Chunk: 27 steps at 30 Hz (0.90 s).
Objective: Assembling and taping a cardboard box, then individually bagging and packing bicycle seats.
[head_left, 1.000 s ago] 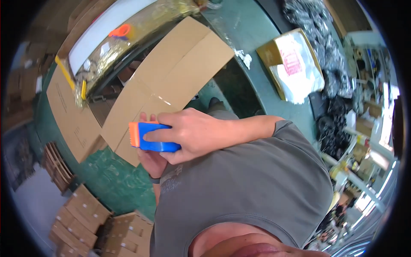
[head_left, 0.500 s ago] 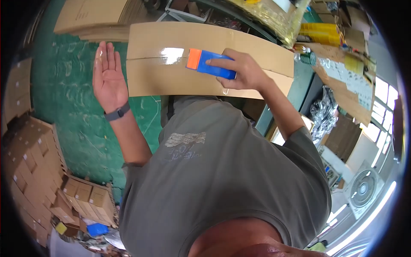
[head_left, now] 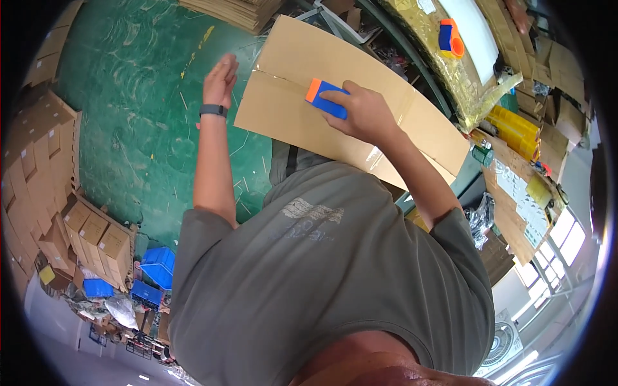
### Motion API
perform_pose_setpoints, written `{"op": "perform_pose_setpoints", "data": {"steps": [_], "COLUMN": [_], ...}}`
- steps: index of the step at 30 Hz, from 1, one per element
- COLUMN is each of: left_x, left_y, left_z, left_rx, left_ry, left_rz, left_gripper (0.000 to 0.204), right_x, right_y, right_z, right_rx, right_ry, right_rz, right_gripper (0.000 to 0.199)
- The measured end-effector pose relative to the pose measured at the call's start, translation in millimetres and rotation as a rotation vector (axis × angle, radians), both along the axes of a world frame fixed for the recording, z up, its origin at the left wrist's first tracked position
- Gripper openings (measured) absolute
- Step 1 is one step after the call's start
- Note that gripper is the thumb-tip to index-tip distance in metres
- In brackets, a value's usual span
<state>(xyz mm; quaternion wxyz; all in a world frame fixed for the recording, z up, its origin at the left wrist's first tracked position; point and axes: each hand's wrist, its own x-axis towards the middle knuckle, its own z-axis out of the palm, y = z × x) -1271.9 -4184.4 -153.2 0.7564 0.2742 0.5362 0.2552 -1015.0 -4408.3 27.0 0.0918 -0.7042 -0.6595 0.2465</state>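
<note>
A long cardboard box (head_left: 309, 55) lies in front of me, its top flaps meeting along a lengthwise seam. My right hand (head_left: 370, 112) wraps around a blue and orange tape dispenser (head_left: 329, 105) and holds it over the box near the seam. The orange end points left; whether the dispenser touches the cardboard I cannot tell. My left hand (head_left: 221, 80), with a dark band at the wrist, is raised just beyond the box's left end. It is open and holds nothing, its fingers slightly bent.
Another blue and orange dispenser (head_left: 450, 40) rests on the wrapped surface at the far right. Flat cardboard sheets (head_left: 238, 9) are stacked beyond the box. Stacked cartons (head_left: 38, 174) and blue bins (head_left: 158, 267) stand left on the green floor (head_left: 135, 116). Yellow rolls (head_left: 515, 132) lie at right.
My view has turned, so the box now appears slanted. The left hand has turned from palm-up to edge-on near the box's left end. My right hand keeps its hold on the dispenser.
</note>
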Motion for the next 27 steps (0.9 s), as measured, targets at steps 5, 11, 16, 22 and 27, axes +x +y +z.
{"op": "perform_pose_setpoints", "data": {"steps": [5,11,16,22,27], "left_x": [-8,62,135,116,118], "left_y": [6,6,-61,-56,-47], "left_z": [-94,6,67,49,48], "left_rx": [0.17,0.175,0.635,0.661,0.599], "left_ry": [0.24,0.627,1.394,1.467,1.405], "left_rz": [-0.748,-0.514,-0.56,-0.544,-0.596], "left_gripper": [0.07,0.082,0.092,0.097,0.102], "right_x": [3,16,33,152,254], "right_y": [-4,-10,-43,-228,-375], "right_z": [-8,-23,-26,15,29], "right_rx": [0.037,0.022,0.094,0.016,-0.205], "right_ry": [0.04,0.034,0.193,0.146,0.052], "right_rz": [-0.05,-0.085,-0.108,-0.076,-0.15], "right_gripper": [0.034,0.035,0.039,0.049,0.04]}}
